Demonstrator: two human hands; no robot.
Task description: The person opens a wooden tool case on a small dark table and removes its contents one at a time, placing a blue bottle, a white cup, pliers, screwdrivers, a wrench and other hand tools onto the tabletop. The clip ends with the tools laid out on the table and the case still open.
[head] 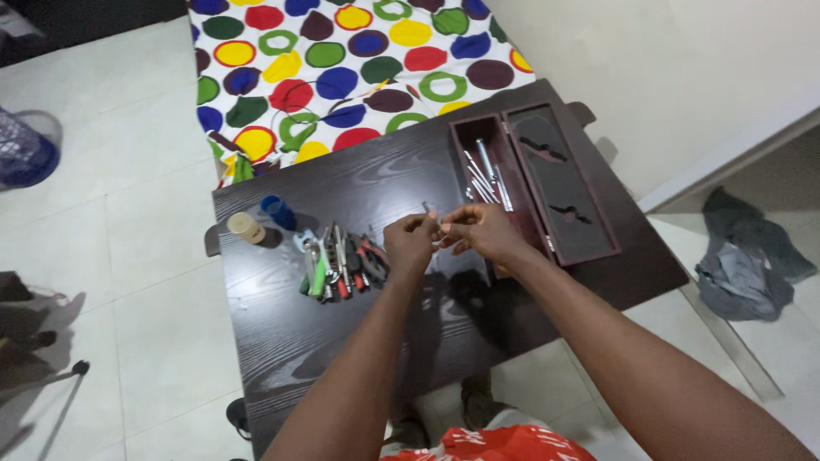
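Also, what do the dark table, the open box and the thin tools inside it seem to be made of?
The table looks like wood or a wood-look laminate, dark with a fine raised grain. The open box seems to be dark reddish wood; the lining of its lid looks like black foam with cut-out shapes, though this is not certain. The thin tools look like bare metal, silvery and shiny.
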